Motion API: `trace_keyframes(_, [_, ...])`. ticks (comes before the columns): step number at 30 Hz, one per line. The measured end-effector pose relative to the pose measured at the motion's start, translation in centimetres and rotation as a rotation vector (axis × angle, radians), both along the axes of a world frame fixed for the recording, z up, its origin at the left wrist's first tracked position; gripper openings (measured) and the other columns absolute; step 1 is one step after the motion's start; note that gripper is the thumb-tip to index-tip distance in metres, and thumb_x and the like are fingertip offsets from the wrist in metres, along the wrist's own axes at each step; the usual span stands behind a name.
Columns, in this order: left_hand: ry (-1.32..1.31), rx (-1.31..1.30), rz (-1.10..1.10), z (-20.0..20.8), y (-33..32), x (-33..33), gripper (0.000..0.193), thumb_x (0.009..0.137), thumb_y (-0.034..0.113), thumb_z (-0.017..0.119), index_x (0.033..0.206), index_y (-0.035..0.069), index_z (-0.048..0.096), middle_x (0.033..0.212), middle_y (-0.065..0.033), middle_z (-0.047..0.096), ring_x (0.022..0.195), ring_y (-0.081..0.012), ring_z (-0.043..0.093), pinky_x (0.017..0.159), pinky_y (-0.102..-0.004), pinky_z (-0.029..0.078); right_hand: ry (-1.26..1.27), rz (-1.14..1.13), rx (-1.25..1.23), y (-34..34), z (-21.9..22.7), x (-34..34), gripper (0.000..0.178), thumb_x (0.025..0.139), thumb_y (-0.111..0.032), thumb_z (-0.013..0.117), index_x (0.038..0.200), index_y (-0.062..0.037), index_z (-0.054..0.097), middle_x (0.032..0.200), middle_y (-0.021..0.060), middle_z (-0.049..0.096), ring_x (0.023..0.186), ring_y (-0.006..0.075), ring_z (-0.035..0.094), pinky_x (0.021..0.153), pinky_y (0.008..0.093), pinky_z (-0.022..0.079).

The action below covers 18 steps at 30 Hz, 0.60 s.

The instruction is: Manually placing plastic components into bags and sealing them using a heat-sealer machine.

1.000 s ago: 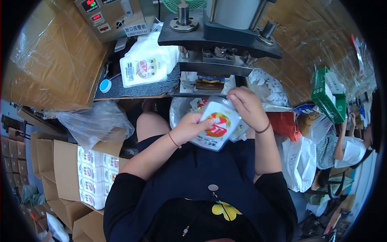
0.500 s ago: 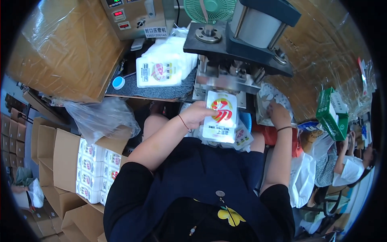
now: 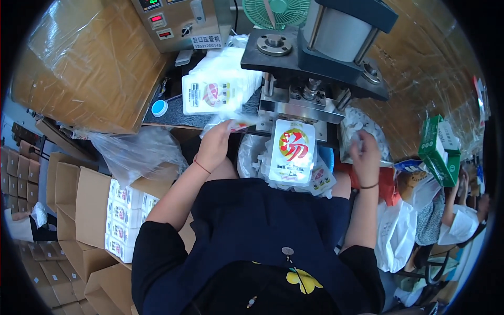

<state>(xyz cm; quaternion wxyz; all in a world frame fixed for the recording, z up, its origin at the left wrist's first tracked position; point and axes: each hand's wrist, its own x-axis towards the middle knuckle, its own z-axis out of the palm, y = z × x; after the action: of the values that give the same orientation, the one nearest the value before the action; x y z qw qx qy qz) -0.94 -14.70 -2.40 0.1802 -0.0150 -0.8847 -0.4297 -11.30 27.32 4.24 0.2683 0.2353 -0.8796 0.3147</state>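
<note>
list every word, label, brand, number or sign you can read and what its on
Wording not copied:
Front pouch: large red character; fine print unreadable
Control box: dark characters, digits, lit displays
Pouch stack: small print, mostly unreadable
Held pouch: blurred
Green box, cartoned packs: too small to read

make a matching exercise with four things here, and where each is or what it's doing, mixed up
1. green fan
2. small round blue-topped container
3. left hand
4. right hand

A. beside the small white pieces
B. on the bench, left of the pouch pile
C. partly hidden behind the press
D. holding a blurred pouch

Pairs: 1-C, 2-B, 3-D, 4-A
</note>
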Motion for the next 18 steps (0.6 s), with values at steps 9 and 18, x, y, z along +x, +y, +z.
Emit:
trace_keyframes(9, [-0.377,0.489,-0.266,3.0,10.2,1.3,0.024,0.091,0.021,0.074,0.095,-0.003,0.073,0.076,-0.0003,0.067,0.069,-0.0035,0.058,0.062,-0.0220,0.048,-0.387,0.489,-0.332,-9.6,4.0,3.2,0.017,0.094,-0.010,0.060,0.108,0.0005,0.061,0.094,0.0126,0.064,0.085,0.0243,0.063,0.077,0.0319,0.050])
trace_keyframes(18, [-0.758,1.139,-0.635,2.4,13.9,2.0,0.027,0.097,0.012,0.065,0.119,-0.003,0.065,0.113,-0.0092,0.070,0.101,-0.0138,0.066,0.092,-0.0303,0.052,-0.446,0.558,0.121,-5.9,4.1,2.0,0.019,0.097,-0.012,0.054,0.111,-0.0040,0.064,0.104,0.0148,0.065,0.097,0.0315,0.063,0.085,0.0397,0.050])
